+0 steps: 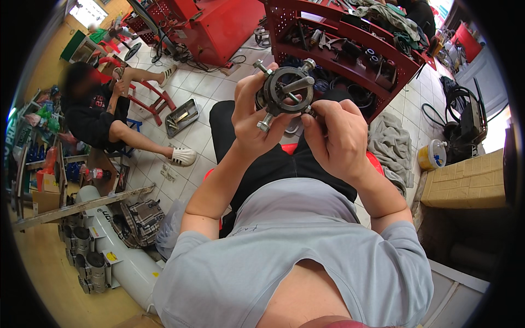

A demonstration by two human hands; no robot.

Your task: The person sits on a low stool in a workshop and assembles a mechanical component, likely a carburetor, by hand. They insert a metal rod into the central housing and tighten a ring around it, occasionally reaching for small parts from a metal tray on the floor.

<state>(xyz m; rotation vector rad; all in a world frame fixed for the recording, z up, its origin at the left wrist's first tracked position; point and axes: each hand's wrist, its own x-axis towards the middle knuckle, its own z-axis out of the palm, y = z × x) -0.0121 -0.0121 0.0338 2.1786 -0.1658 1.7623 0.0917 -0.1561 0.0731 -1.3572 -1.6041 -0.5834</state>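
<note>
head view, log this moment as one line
left grip: holding dark metal ring with bolts | right grip: at ring's lower right | metal tray: on floor, left

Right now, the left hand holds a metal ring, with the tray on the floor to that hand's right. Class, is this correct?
Not quite: the left hand does hold the metal ring, but the tray lies on the floor to that hand's left, as the head view shows.
</note>
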